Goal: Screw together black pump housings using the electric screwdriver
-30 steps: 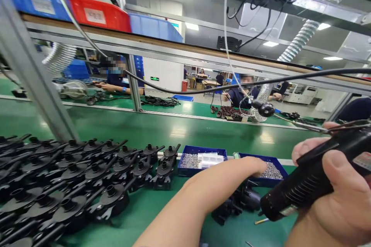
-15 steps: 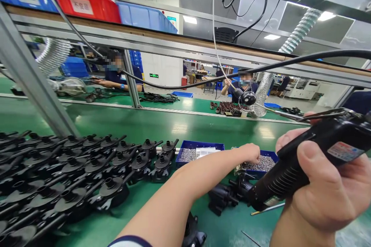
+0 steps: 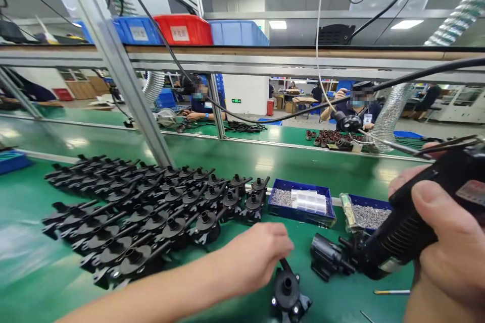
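Note:
My right hand [image 3: 450,232] grips a black electric screwdriver [image 3: 397,217] with a ribbed body, slanting down to the left. My left hand [image 3: 261,252] has its fingers pinched together; what they hold, if anything, is hidden. Just below it stands a black pump-like housing [image 3: 287,287] with a round top, a short spout and bright screws at its edge. A second black part [image 3: 328,255] lies on its side near the screwdriver's lower end. Behind it, a blue tray [image 3: 350,199] holds many small metal screws [image 3: 369,216].
Rows of black housings [image 3: 155,219] cover the left of the green bench [image 3: 34,222]. Another blue tray [image 3: 301,217] holds screws and clear plastic boxes. A thin rod [image 3: 392,292] lies at right. A metal post [image 3: 117,68] and hanging cable cross ahead; two co-workers sit beyond.
My left hand has left the screw tray and moved left and down to the housing, which now shows more fully. The view has turned left. My right hand still holds the screwdriver.

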A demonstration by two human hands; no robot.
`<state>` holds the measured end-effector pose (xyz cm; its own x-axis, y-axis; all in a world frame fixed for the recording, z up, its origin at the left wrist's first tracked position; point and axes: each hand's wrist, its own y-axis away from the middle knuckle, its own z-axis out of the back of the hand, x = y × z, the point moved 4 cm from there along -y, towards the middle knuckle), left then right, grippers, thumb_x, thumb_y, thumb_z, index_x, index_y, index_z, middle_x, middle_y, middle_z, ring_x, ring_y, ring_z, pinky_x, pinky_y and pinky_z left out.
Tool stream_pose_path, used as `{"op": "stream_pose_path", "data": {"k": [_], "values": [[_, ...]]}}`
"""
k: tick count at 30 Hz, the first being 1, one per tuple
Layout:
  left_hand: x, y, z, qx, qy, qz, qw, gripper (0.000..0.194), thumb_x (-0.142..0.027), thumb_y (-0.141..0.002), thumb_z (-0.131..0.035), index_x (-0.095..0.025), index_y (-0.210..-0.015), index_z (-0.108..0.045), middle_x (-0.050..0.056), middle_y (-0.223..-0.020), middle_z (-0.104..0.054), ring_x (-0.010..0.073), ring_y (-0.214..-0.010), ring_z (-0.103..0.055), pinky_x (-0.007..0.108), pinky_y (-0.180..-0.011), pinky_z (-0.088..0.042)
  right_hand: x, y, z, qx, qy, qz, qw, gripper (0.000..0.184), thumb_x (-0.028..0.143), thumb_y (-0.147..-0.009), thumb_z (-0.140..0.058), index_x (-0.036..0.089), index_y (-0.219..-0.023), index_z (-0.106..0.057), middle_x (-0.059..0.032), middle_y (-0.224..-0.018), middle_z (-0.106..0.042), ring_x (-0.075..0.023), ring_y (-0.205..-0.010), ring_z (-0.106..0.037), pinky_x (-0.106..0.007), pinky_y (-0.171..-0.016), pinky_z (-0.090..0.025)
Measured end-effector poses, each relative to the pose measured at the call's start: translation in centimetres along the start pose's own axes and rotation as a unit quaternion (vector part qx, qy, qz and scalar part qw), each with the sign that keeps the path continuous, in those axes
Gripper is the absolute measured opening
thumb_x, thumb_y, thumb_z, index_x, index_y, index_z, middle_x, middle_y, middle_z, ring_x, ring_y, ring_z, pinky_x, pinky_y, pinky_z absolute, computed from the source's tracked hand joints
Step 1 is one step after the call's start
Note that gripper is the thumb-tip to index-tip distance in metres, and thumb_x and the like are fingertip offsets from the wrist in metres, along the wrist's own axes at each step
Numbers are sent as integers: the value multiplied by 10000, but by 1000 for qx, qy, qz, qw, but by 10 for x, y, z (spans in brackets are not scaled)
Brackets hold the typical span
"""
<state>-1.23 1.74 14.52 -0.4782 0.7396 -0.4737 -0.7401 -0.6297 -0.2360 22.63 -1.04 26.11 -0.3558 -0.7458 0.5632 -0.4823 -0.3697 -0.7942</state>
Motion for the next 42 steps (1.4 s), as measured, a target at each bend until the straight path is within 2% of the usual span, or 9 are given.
{"op": "stream_pose_path", "data": {"k": [5, 14, 18, 22, 25, 30, 33, 35, 42], "values": [[21, 51, -27, -27, 72, 53, 996, 279, -211, -1043, -491, -190, -1000, -766, 79, -928, -748, 203, -839, -692, 276, -748, -520, 5, 21, -24, 16, 5, 7, 1000, 221, 337, -677, -909, 241, -754, -726, -9, -744, -689, -245, -617, -654, -436, -573, -509], [28, 37, -50, 24, -159, -24, 987, 175, -28, -858, -565, -171, -916, -647, 58, -922, -696, 220, -787, -640, 329, -677, -500, -4, 33, -38, 54, 19, 11, 998, 234, 283, -665, -932, 215, -794, -748, -11, -748, -718, -244, -639, -671, -406, -558, -501], [27, 41, -59, 5, -196, -51, 979, 116, -165, -987, -544, -163, -1002, -659, 80, -945, -706, 244, -776, -635, 375, -695, -526, -9, 35, -39, 65, 26, -4, 998, 256, 283, -657, -941, 213, -841, -778, -7, -748, -712, -226, -629, -663, -368, -520, -492], [33, 53, -62, -63, -6, 63, 996, 324, -288, -1053, -499, -201, -1343, -615, 103, -1141, -745, 250, -950, -698, 330, -806, -570, -13, 37, -41, 70, 31, 4, 997, 243, 284, -677, -921, 209, -859, -780, -6, -746, -703, -215, -616, -644, -361, -527, -503], [34, 55, -76, -23, 168, 92, 981, 524, -522, -930, -700, -241, -1366, -626, 59, -1118, -775, 258, -958, -717, 283, -788, -577, -14, 40, -44, 73, -3, -1, 997, 235, 259, -695, -916, 206, -867, -765, -3, -760, -702, -206, -604, -639, -363, -535, -517], [47, 34, -78, 19, 245, 146, 958, 679, -505, -852, -792, -230, -1451, -627, 85, -1292, -756, 259, -980, -724, 322, -872, -587, -8, 45, -48, 69, -63, -1, 996, 219, 198, -719, -908, 208, -806, -707, -8, -819, -716, -208, -615, -660, -374, -546, -535], [71, 17, -67, 11, 158, 162, 974, 336, -368, -979, -651, -216, -1259, -759, 73, -1190, -766, 231, -997, -718, 308, -912, -572, -6, 45, -49, 46, -115, -25, 992, 250, 177, -715, -917, 201, -867, -719, -14, -883, -714, -188, -663, -664, -357, -595, -564], [88, 10, -64, -20, 89, 188, 978, 281, -209, -1003, -550, -171, -1139, -793, 113, -1145, -740, 255, -1052, -703, 350, -977, -545, -8, 45, -51, 51, -170, -56, 983, 279, 200, -737, -913, 197, -949, -732, -12, -875, -685, -183, -723, -668, -359, -673, -611], [106, -7, -89, 6, 43, 226, 973, 229, -151, -973, -554, -172, -868, -757, 106, -992, -683, 289, -980, -689, 396, -924, -534, -40, 73, -85, 250, -252, -191, 915, 285, 232, -900, -797, 247, -1122, -619, -3, -899, -629, -182, -665, -698, -303, -494, -595]]}}
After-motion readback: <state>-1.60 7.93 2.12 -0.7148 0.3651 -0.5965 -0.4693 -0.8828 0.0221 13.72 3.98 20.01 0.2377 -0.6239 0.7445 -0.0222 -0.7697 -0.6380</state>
